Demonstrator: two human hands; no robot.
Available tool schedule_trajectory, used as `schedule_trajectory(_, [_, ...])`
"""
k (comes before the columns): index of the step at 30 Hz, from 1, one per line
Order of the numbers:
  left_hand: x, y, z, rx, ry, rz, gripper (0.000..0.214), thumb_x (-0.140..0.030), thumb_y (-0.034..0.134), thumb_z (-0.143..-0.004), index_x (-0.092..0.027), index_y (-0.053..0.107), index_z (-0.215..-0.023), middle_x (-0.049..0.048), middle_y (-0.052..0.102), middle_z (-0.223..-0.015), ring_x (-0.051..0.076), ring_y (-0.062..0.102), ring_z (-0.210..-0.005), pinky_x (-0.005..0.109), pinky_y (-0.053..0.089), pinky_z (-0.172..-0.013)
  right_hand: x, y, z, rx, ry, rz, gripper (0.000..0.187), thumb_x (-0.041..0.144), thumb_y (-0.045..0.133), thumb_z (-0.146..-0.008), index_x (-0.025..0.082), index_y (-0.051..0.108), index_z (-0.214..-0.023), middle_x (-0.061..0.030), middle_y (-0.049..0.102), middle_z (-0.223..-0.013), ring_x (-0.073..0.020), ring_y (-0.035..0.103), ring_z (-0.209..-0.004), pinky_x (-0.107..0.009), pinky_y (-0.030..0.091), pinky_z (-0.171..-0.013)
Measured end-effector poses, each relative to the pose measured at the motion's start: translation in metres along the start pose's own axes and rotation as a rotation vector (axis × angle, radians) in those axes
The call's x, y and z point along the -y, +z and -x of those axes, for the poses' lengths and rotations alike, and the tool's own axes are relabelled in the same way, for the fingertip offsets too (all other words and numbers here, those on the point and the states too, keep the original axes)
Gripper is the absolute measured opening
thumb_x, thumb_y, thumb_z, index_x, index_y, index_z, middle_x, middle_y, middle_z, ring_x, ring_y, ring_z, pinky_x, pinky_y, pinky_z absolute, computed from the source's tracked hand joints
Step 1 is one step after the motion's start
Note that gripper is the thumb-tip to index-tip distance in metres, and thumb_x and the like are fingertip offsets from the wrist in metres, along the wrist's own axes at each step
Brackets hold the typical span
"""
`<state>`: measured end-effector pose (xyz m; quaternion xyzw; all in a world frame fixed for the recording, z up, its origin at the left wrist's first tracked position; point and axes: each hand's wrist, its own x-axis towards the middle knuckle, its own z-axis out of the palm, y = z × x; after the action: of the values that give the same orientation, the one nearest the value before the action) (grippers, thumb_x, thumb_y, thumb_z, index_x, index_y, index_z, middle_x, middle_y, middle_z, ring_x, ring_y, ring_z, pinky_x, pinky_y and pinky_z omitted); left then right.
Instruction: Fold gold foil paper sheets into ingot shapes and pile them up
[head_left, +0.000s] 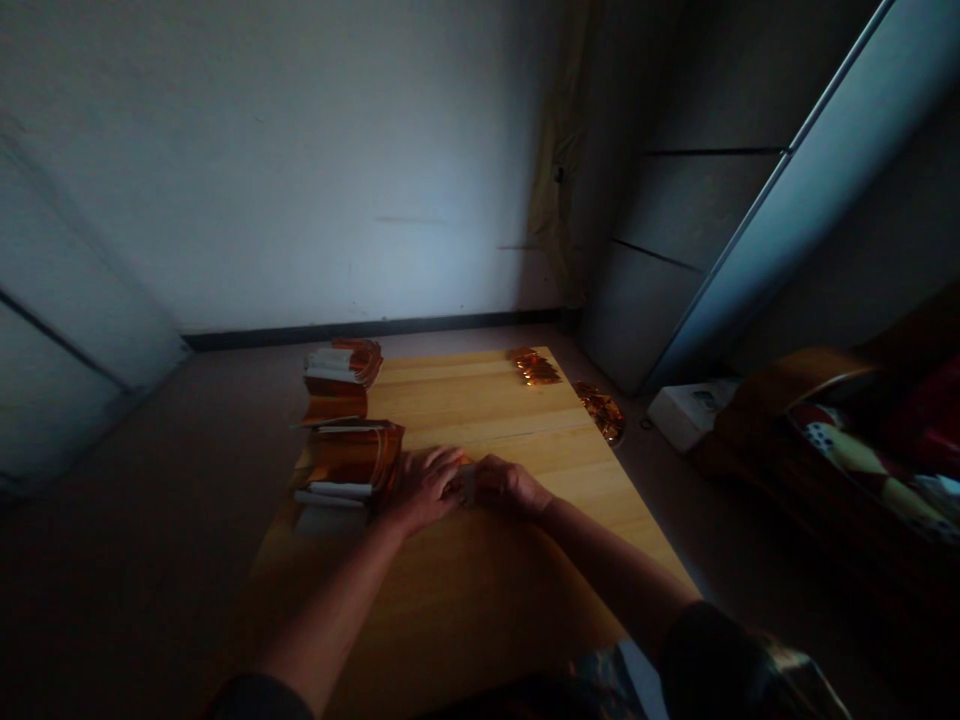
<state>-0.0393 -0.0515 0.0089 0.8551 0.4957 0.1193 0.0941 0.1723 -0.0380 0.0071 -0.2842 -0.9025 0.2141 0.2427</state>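
Note:
My left hand point(429, 488) and my right hand point(514, 486) meet low over the middle of the table. A small piece of foil paper point(469, 484), pale with a hint of orange, is pinched between their closed fingers, which hide most of it. Just left of my left hand lies a stack of copper-orange foil paper point(346, 455) with white edges, its sheets curling. Behind it sits a second curled stack point(341, 370) of the same paper. At the far right corner of the table, several shiny folded foil pieces point(536, 367) lie in a row.
The pale wooden table point(480, 400) stands near a wall. Beyond its right edge, a heap of shiny copper foil pieces point(601, 412) lies low down. A white box point(686, 412) rests on the floor beside a dark wooden seat point(810, 385). The room is dim.

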Motion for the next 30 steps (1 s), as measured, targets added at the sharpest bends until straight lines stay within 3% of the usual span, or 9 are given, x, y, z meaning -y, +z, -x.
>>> schedule_trajectory(5, [0.001, 0.002, 0.000, 0.007, -0.012, -0.029, 0.034, -0.043, 0.050, -0.083, -0.031, 0.056, -0.114, 0.0017, 0.042, -0.143, 0.028, 0.032, -0.133, 0.057, 0.021, -0.105, 0.007, -0.004, -0.005, 0.010, 0.004, -0.125, 0.009, 0.017, 0.057, -0.083, 0.016, 0.065, -0.080, -0.0050, 0.064, -0.088, -0.0143, 0.058, -0.089, -0.023, 0.046, -0.078])
schedule_trajectory(9, [0.001, 0.001, 0.000, 0.000, 0.000, -0.043, 0.036, -0.046, 0.048, -0.084, -0.031, 0.055, -0.116, 0.0019, 0.043, -0.143, 0.028, 0.033, -0.132, 0.056, 0.021, -0.104, 0.008, -0.004, 0.000, -0.098, 0.168, -0.342, 0.006, 0.015, 0.060, -0.078, 0.017, 0.064, -0.082, -0.0032, 0.065, -0.089, -0.0141, 0.060, -0.087, -0.024, 0.047, -0.078])
schedule_trajectory(13, [0.002, 0.001, 0.001, -0.011, 0.019, -0.036, 0.041, -0.052, 0.045, -0.084, -0.031, 0.054, -0.119, 0.0026, 0.043, -0.143, 0.027, 0.033, -0.132, 0.054, 0.022, -0.104, 0.008, -0.002, 0.009, -0.049, 0.285, -0.477, 0.016, 0.013, 0.054, -0.079, 0.017, 0.065, -0.090, -0.0023, 0.066, -0.087, -0.0126, 0.062, -0.077, -0.023, 0.049, -0.069])
schedule_trajectory(19, [0.002, 0.000, 0.001, 0.007, 0.006, -0.018, 0.040, -0.050, 0.047, -0.084, -0.032, 0.054, -0.119, 0.0028, 0.043, -0.142, 0.028, 0.033, -0.132, 0.055, 0.021, -0.105, -0.001, -0.005, 0.002, -0.012, 0.076, -0.222, 0.010, 0.017, 0.063, -0.076, 0.018, 0.069, -0.084, -0.0061, 0.067, -0.096, -0.0169, 0.059, -0.097, -0.029, 0.046, -0.085])
schedule_trajectory(30, [0.003, 0.001, 0.001, 0.015, -0.010, -0.001, 0.043, -0.047, 0.052, -0.081, -0.033, 0.052, -0.122, 0.0031, 0.042, -0.143, 0.028, 0.032, -0.133, 0.056, 0.021, -0.105, -0.009, -0.007, -0.018, 0.152, 0.158, -0.022, 0.009, 0.018, 0.066, -0.076, 0.020, 0.071, -0.084, -0.0016, 0.064, -0.092, -0.0126, 0.059, -0.086, -0.020, 0.044, -0.075])
